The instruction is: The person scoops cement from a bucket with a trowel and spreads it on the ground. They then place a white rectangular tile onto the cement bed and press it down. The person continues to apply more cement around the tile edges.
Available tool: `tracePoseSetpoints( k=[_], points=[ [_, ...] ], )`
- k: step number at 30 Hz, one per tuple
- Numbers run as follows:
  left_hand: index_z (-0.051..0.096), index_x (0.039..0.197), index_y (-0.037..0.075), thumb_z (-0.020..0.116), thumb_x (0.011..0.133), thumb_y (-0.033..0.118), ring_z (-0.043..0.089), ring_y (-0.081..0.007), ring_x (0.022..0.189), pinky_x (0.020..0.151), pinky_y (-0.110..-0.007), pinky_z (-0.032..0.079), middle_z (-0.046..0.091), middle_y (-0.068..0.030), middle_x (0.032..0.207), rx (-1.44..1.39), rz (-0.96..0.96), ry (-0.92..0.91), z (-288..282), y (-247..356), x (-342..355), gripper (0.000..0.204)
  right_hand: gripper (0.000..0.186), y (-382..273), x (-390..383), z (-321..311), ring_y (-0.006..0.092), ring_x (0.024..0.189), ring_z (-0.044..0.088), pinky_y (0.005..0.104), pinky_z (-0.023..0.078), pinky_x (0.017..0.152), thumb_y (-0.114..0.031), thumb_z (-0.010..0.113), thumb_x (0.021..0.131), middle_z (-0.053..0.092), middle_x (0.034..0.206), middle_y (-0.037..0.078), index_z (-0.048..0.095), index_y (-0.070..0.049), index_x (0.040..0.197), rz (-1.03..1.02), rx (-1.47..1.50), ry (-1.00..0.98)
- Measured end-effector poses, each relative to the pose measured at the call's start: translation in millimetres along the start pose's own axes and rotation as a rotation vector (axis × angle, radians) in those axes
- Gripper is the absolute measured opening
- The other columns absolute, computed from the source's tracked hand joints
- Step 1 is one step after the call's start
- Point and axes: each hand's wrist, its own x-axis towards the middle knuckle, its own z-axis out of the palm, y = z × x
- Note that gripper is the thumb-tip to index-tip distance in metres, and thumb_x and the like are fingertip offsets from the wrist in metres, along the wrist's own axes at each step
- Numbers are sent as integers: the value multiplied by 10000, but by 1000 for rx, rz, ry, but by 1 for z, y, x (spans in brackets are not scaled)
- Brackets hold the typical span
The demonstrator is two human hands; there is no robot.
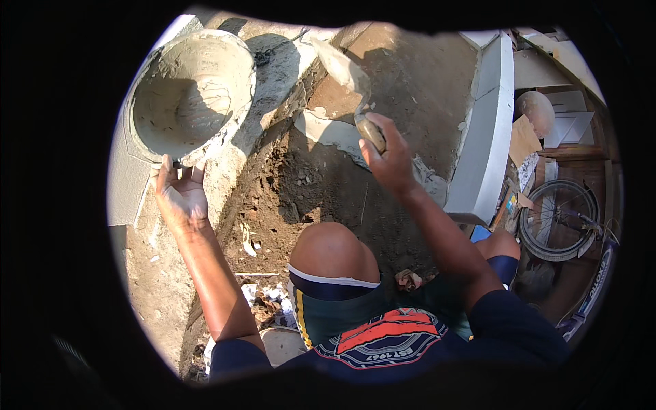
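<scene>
Two hands are busy: the right hand (389, 160) is closed around the wooden handle of a trowel (345, 72), its mortar-smeared blade reaching up and away. The left hand (181, 195), fingers spread, steadies the rim of a mortar pan (188, 89) just above it. The pan looks heavy and gritty, best gripped at the rim. Far right of the right hand lies a bicycle wheel (560, 219).

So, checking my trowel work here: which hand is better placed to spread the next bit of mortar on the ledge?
Right hand: it grips the trowel over the ledge; the left hand steadies the pan.
</scene>
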Motion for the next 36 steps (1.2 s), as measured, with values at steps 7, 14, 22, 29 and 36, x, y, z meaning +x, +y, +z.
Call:
tracePoseSetpoints(
  k=[7,14,22,29,36],
  points=[
    [675,1138,-66,577,1058,113,632,-368,1093,1084,-645,546,672,-181,1069,-206,-128,106,-73,16,-5,219,482,102,-36,90,505,1070,671,578,539,904,-284,619,969,704,1163,246,515,-205,1433,349,-301,-264],
    [675,1105,-6,684,1025,172,640,-354,1085,1069,-602,578,664,-134,1127,-97,-102,119,-73,7,-22,195,407,128,-19,66,164,544,641,371,491,465,-343,617,1031,709,886,106,588,-102,1358,1016,37,-270],
    [615,1185,-27,578,1092,330,651,-431,1235,1119,-621,540,668,-237,1210,69,-51,226,-87,11,-33,370,352,97,-38,113,452,990,722,600,563,840,-319,557,1044,722,1042,231,558,-98,1318,585,-481,-504],
    [271,1563,-151,578,1081,214,469,-483,1427,1099,-586,585,301,-332,1611,418,301,286,-121,57,-5,679,375,76,-124,8,529,1104,673,624,530,951,-305,549,1040,649,1232,269,485,-112,1355,838,-562,-506],
    [361,1478,-208,620,1053,198,501,-549,1386,1104,-646,550,391,-392,1558,575,522,314,-89,126,-3,643,394,92,-191,-40,484,1159,658,597,510,964,-313,528,1033,674,1260,244,489,-157,1393,989,-529,-321]
  ],
)
